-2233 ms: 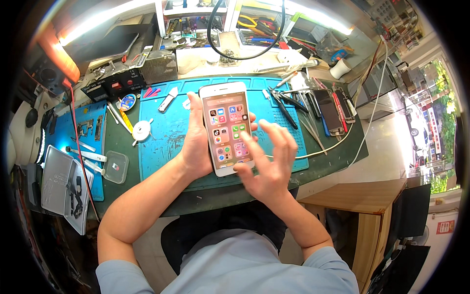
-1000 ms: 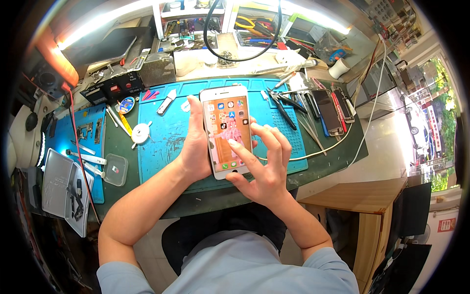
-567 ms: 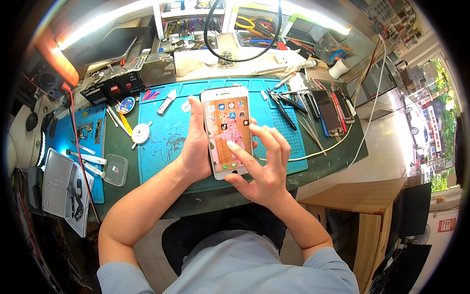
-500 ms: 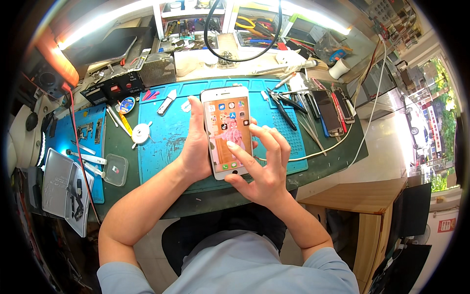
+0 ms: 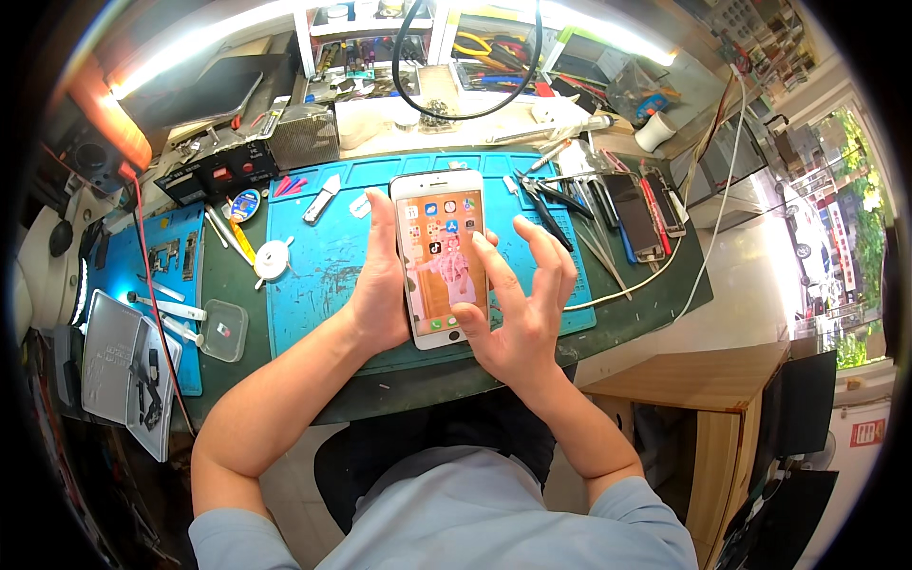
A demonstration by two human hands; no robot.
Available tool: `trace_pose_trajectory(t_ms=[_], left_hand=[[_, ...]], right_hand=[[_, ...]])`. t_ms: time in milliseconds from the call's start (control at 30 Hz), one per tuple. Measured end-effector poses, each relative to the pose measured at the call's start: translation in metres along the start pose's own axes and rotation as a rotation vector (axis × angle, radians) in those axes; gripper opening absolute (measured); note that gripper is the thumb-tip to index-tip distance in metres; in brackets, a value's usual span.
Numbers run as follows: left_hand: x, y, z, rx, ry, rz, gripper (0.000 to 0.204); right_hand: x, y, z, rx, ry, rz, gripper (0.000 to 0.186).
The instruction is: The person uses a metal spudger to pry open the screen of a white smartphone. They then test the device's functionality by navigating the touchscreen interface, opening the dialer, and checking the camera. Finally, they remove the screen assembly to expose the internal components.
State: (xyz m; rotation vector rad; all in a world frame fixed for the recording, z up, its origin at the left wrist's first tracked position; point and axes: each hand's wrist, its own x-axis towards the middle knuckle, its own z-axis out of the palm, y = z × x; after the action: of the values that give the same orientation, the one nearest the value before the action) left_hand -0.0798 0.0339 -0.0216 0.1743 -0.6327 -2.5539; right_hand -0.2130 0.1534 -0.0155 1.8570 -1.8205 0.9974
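My left hand (image 5: 380, 290) grips a white smartphone (image 5: 427, 299), lit with a home screen of app icons over a pink figure. The phone is held upright above a blue silicone mat (image 5: 313, 285). My right hand (image 5: 518, 304) is open over the screen's right side, index fingertip near the upper icons and thumb near the lower part. Whether either touches the glass I cannot tell. Black pliers (image 5: 549, 220) lie right of the phone, and a small white round spool (image 5: 272, 258) lies to the left.
A second mat (image 5: 178, 347) with circuit boards, a grey case (image 5: 109, 361) and a clear box (image 5: 226, 323) sit left. Right are tweezers, screwdrivers and phone screens (image 5: 630, 217). A power unit (image 5: 218, 166) and tool shelves stand behind. A black cable loop (image 5: 404, 85) hangs above. A wooden cabinet (image 5: 684, 380) is lower right.
My right hand has shifted up and right, its index fingertip from mid-screen toward the upper right and its thumb up from the bottom edge. Earlier, the screen showed grouped app tiles.
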Motion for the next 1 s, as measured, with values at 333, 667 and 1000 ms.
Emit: trace_pose_trajectory(t_ms=[333,667,1000], left_hand=[[0.000,-0.001,-0.001,-0.010,-0.012,-0.006,0.110],[-0.003,0.003,0.003,0.003,-0.014,-0.027,0.109],[-0.003,0.003,0.006,-0.013,0.037,-0.031,0.107]], right_hand=[[0.002,0.003,-0.002,-0.037,0.001,-0.037,0.062],[0.021,0.002,-0.003,-0.018,-0.028,-0.146,0.065],[-0.001,0.008,-0.008,-0.008,0.025,-0.092,0.056]])
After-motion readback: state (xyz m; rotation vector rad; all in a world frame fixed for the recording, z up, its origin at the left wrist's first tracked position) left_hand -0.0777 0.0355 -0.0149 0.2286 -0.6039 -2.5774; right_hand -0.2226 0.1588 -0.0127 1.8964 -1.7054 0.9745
